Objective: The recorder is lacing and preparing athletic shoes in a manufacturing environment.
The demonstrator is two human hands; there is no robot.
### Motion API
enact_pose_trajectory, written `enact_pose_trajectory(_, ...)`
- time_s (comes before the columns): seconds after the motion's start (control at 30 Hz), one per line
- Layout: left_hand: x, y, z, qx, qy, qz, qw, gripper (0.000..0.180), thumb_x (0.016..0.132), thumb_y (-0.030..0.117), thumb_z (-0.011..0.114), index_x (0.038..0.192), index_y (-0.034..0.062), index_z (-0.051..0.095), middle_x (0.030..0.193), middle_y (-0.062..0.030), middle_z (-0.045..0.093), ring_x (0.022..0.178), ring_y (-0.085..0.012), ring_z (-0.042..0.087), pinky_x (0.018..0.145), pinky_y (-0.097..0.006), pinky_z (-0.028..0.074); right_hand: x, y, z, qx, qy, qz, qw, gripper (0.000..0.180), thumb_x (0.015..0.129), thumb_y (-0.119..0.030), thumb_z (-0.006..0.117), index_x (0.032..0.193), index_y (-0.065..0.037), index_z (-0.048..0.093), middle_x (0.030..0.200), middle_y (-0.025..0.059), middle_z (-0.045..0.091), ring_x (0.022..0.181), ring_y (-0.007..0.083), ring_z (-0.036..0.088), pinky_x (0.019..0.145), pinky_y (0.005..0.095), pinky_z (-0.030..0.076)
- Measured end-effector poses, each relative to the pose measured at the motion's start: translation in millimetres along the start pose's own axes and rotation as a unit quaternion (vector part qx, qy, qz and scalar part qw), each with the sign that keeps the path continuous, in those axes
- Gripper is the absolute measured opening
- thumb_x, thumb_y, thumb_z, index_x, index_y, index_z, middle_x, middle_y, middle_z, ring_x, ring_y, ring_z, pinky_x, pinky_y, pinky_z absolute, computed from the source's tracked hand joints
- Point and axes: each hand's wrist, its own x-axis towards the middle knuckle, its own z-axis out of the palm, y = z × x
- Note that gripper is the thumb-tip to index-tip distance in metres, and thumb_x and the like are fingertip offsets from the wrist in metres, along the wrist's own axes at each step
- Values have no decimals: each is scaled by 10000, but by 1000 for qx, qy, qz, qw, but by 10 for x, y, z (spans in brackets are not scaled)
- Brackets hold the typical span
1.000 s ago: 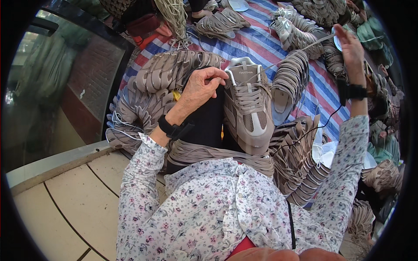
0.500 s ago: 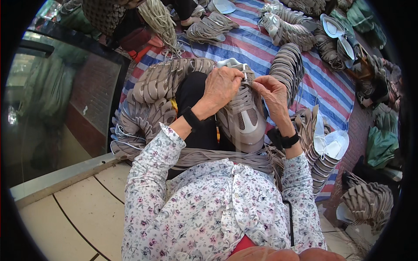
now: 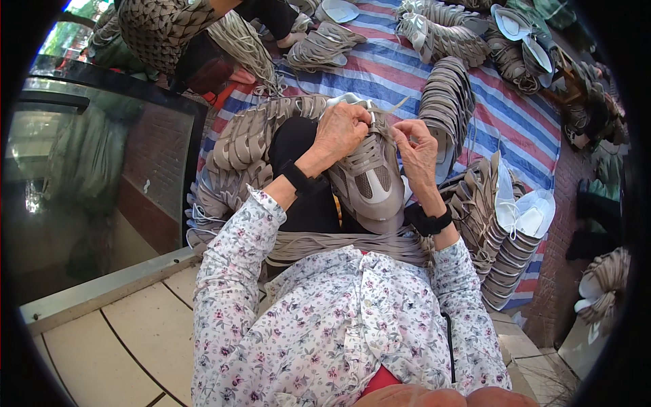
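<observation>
A taupe shoe upper (image 3: 372,189) with mesh panels and a pale toe overlay lies on my lap, its toe pointing toward me. My left hand (image 3: 341,134) is closed in a pinch on the left eyelet edge, near the white-lined collar. On the opposite side my right hand (image 3: 415,150) pinches a flat taupe shoelace (image 3: 401,106) close to the upper eyelets. One loose length of that lace sticks up beyond the fingers. Lacing crosses the front of the upper. A bundle of taupe laces (image 3: 339,248) stretches across my lap.
Stacked shoe uppers curve around my left (image 3: 239,141); another stack (image 3: 446,102) and white-lined uppers (image 3: 519,227) sit on the right. They rest on a striped sheet (image 3: 380,64). A glass door (image 3: 102,176) stands at left. Another person's arm (image 3: 227,7) shows at the top.
A loose lace length now sticks up above my right hand's fingers. My right hand has shifted slightly away from the shoe upper. The view has moved a little.
</observation>
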Motion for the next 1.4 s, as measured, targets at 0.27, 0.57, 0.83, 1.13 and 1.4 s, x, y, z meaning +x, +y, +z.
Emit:
enact_pose_trajectory(0.27, 39, 7, 39, 32, 2, 28, 999, 211, 770, 129, 642, 911, -6, 721, 613, -101, 631, 587, -167, 620, 588, -320, 491, -11, 67, 70, -68, -53, -30, 996, 89, 821, -3, 675, 902, 6, 640, 898, 92, 621, 887, 246, 596, 792, 341, 462)
enact_pose_trajectory(0.57, 31, 36, 116, 35, 36, 48, 998, 170, 742, 113, 603, 803, -25, 680, 626, -168, 623, 590, -293, 636, 586, -383, 496, 12, -8, 54, -158, -41, -137, 977, 101, 815, 18, 658, 886, 14, 585, 876, 134, 587, 858, 294, 581, 770, 379, 466)
enact_pose_trajectory(0.83, -77, 76, -29, 172, 104, 75, 977, 99, 791, 111, 610, 789, 28, 665, 678, -205, 643, 667, -376, 660, 631, -457, 532, 78, -162, -12, -202, -53, -201, 957, 111, 839, 40, 614, 914, 3, 541, 881, 146, 592, 850, 318, 581, 746, 386, 463)
enact_pose_trajectory(1.13, -469, -945, -1332, 354, 208, -28, 911, 89, 849, 125, 573, 852, 75, 647, 728, -200, 653, 713, -397, 662, 623, -495, 522, 311, -354, -231, -39, -144, -36, 988, 63, 908, -32, 655, 922, -10, 598, 848, 8, 616, 792, 83, 570, 729, 237, 459)
enact_pose_trajectory(1.4, -1718, -1911, -2952, 514, 287, -212, 780, 164, 857, 182, 556, 855, 60, 665, 801, -232, 679, 772, -441, 663, 681, -545, 524, 399, -446, -329, 33, -218, 41, 974, 122, 935, -88, 665, 1033, -16, 669, 957, -14, 642, 836, 48, 568, 751, 191, 456)
